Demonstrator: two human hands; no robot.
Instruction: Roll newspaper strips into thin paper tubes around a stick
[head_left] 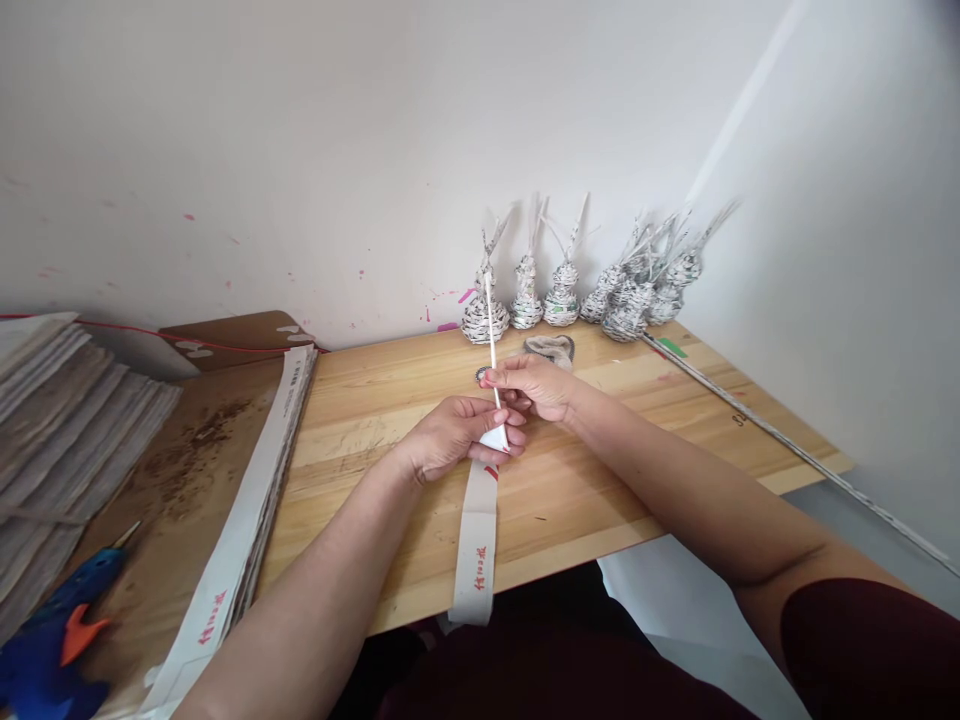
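Observation:
My left hand (457,433) rests on the wooden table (390,400) with its fingers curled, pinching the folded top corner of a long white paper strip (477,545). The strip carries red print and hangs over the table's front edge. My right hand (534,385) is closed just beyond it, gripping a thin white stick (490,322) that points away toward the wall. The strip's corner wraps round the stick's lower end between both hands.
Several woven paper figures (570,295) line the wall at the back. A stack of paper strips (247,520) lies on the left, newspaper piles (67,420) beyond it. A blue glue gun (52,640) sits bottom left. A long paper rod (780,440) lies along the right edge.

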